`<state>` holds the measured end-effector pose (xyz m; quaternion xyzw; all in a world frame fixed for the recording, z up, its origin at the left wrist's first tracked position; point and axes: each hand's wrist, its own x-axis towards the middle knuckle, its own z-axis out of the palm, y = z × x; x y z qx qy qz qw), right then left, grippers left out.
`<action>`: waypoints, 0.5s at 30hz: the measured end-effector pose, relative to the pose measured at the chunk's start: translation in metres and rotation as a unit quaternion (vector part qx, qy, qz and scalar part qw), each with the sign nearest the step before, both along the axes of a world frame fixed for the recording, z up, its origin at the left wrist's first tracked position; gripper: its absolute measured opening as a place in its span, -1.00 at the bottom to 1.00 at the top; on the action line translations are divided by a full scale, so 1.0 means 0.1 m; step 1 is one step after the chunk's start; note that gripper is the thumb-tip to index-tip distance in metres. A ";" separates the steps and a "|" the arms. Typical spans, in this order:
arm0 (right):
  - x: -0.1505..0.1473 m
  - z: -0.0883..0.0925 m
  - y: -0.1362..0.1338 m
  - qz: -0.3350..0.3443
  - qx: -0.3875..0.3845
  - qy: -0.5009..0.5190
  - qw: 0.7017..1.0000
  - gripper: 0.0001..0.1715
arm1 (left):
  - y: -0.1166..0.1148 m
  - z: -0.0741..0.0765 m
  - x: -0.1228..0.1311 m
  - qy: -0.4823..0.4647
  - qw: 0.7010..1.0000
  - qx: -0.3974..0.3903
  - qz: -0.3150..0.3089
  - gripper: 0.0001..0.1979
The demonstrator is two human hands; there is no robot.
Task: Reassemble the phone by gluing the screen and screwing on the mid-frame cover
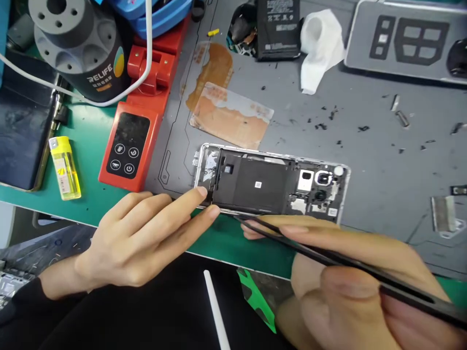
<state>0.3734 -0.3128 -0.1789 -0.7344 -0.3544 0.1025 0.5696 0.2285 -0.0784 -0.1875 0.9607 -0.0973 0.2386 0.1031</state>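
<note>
An opened smartphone [272, 182] lies on the grey mat, its back cover off and its dark inner panel and camera lenses showing. My left hand [142, 238] holds the phone at its left end, index finger on top and thumb at the near edge. Black tweezers [328, 257] are pinched in my right hand [350, 287]. Their tips reach the phone's near long edge, just right of my left thumb; whether they touch or grip anything there I cannot make out.
Behind the phone lie a stained clear sheet [229, 116], a loose battery [278, 29], a crumpled white tissue [321, 46] and a grey back cover [404, 39]. Black scraps dot the mat [292, 109]. Leftward are a red device [127, 146], a yellow lighter [65, 167] and a white cable [149, 43].
</note>
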 end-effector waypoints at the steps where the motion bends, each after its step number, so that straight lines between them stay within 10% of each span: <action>1: 0.01 0.02 0.02 -0.008 0.009 0.029 1.000 -0.65 | 0.01 0.00 0.00 0.001 1.000 -0.002 -0.004 -0.60; 15: 0.02 -0.17 -0.32 -0.114 0.057 0.014 0.992 -0.58 | 0.01 0.00 0.00 0.002 1.000 -0.005 0.003 -0.59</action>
